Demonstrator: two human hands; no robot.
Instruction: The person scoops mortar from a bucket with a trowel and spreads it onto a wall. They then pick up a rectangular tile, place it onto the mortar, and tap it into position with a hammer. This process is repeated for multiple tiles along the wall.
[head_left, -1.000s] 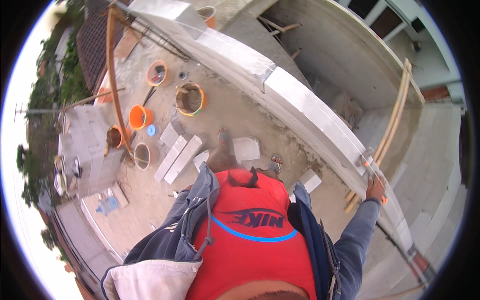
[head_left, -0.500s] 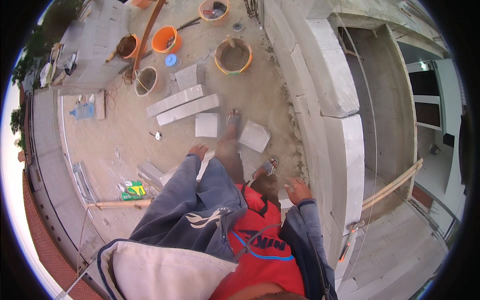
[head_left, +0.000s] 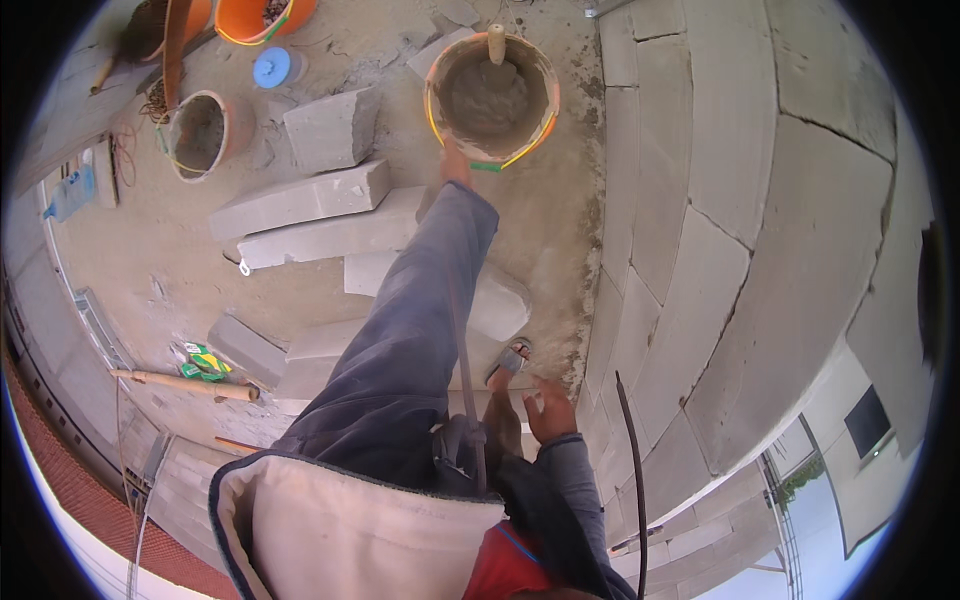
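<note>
Nearest you, your right hand (head_left: 550,410) sits low, just right of centre in the frame, fingers spread and loosely bent, with nothing visible in it. Your left sleeve (head_left: 390,320) slants from the lower left to the upper middle, the arm almost straight. At its end your left hand (head_left: 455,168) is at the near edge of the mortar bucket (head_left: 541,95); blur hides how far its fingers are open, whether they touch the rim or hold anything. The step in hand looks like a reach to that bucket, upper middle. Next calls for a sure grip on the rim or the wooden handle (head_left: 496,45) standing in the mortar (head_left: 485,105), your body kept balanced.
</note>
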